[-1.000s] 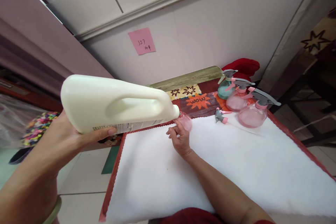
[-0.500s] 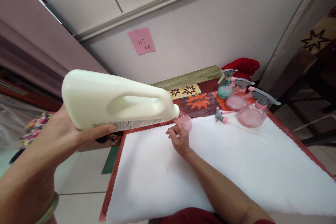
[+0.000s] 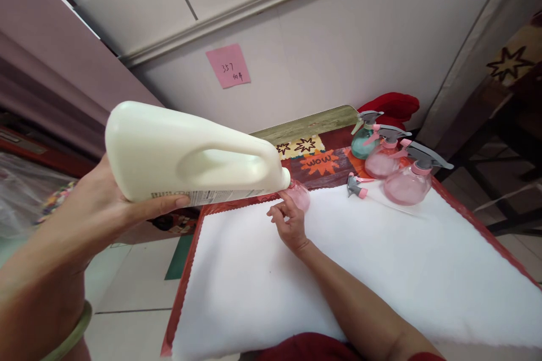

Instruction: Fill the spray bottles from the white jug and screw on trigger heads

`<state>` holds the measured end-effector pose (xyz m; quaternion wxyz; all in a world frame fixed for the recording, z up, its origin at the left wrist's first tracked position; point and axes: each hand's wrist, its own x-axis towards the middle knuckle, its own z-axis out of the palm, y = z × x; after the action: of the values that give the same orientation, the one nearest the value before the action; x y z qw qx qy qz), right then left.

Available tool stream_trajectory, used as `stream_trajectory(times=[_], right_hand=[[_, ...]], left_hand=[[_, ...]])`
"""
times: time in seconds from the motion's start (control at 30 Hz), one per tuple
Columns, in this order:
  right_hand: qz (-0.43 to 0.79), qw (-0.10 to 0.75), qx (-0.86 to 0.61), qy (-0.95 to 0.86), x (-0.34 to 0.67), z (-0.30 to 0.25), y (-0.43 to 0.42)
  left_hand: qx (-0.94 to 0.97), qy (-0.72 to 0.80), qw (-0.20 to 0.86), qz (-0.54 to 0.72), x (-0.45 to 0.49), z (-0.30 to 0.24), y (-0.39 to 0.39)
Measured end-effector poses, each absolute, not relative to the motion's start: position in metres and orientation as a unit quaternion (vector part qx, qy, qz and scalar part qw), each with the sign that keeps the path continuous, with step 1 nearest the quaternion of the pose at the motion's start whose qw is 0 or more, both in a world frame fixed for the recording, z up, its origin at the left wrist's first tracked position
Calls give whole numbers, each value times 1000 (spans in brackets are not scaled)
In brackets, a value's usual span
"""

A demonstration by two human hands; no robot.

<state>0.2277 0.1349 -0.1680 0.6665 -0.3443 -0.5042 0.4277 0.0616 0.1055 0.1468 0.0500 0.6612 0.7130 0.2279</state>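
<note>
My left hand grips the base of a large cream plastic jug with a moulded handle. The jug lies tipped almost level, its spout down at the mouth of a small clear pink bottle. My right hand rests on the white padded sheet, its fingers closed round that pink bottle and holding it upright. A loose grey and pink spray head lies on the sheet just right of the bottle.
Three spray bottles stand at the table's far right: a teal one and two pink ones. A red cloth lies behind them. A pink note is stuck on the wall. The tiled floor is on the left.
The jug's base has risen and its rear end has swung slightly right, steepening the tilt toward the pink bottle. My right hand and the bottle have stayed put.
</note>
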Motion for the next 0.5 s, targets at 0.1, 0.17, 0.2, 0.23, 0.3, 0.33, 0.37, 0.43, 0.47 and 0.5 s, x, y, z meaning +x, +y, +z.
stream_trajectory(times=[0.1, 0.17, 0.2, 0.23, 0.3, 0.33, 0.37, 0.43, 0.47, 0.5], right_hand=[[431, 664, -347, -503, 228, -167, 135], [429, 664, -349, -504, 228, -167, 135], [428, 665, -347, -504, 228, -167, 135], [427, 668, -344, -503, 227, -167, 135], [427, 673, -337, -501, 227, -168, 135], [429, 673, -337, -500, 227, -169, 135], [430, 671, -338, -500, 227, -169, 135], [433, 667, -342, -501, 226, -170, 136], [433, 666, -343, -501, 226, -170, 136], [434, 666, -344, -501, 226, -170, 136]], left_hand=[[678, 711, 20, 184, 58, 146, 106], [684, 706, 28, 182, 55, 145, 108], [684, 705, 35, 182, 53, 145, 108], [682, 706, 42, 184, 51, 145, 109], [679, 709, 51, 186, 49, 145, 111], [679, 707, 55, 188, 49, 145, 112], [681, 704, 60, 190, 49, 146, 113], [687, 696, 72, 195, 52, 148, 116], [690, 693, 73, 196, 54, 149, 116], [691, 692, 74, 196, 56, 150, 117]])
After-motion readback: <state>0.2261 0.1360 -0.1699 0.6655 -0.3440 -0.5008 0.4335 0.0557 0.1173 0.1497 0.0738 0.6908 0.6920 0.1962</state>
